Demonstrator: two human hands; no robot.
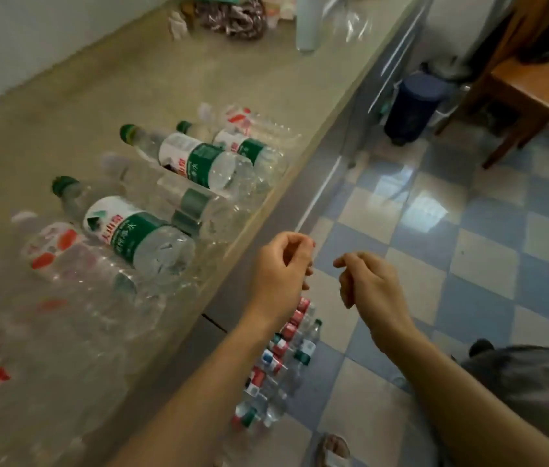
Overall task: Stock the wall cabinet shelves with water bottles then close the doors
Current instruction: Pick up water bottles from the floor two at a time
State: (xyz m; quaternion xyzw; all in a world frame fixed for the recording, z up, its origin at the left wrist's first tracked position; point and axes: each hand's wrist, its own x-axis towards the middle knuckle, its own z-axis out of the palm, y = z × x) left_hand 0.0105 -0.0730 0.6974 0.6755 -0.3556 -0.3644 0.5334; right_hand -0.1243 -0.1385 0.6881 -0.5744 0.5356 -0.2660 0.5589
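Several clear plastic water bottles are lying on their sides on the beige countertop (104,92), most of them with their bases pointing toward its front edge. Two green-labelled bottles are sitting on top of the row: one nearer the person (125,230) and one farther along (192,156), with red-labelled bottles (54,244) lying beside and beneath them. More bottles are lying in a line on the checkered floor (280,358) against the foot of the counter. No wall cabinet is showing in this view.

Both hands are hovering just off the counter's edge, apart from each other and from every bottle. The left hand (280,267) is loosely curled and holding nothing; the right hand (367,281) is hanging relaxed, fingers drooping, also holding nothing.

These bottles are looking see-through right down their length, so they are probably empty or nearly so: light, thin-walled, and likely to dent under a hard squeeze. Being round and lying loose, they are likely to roll when a neighbour is lifted, and the top ones could slide off toward the floor. The labelled midsection is offering the best grip, since the paper band gives more friction than bare plastic; the stiff neck under the green cap (62,185) is a second option. The nearer green-labelled bottle seems the easiest first pick.
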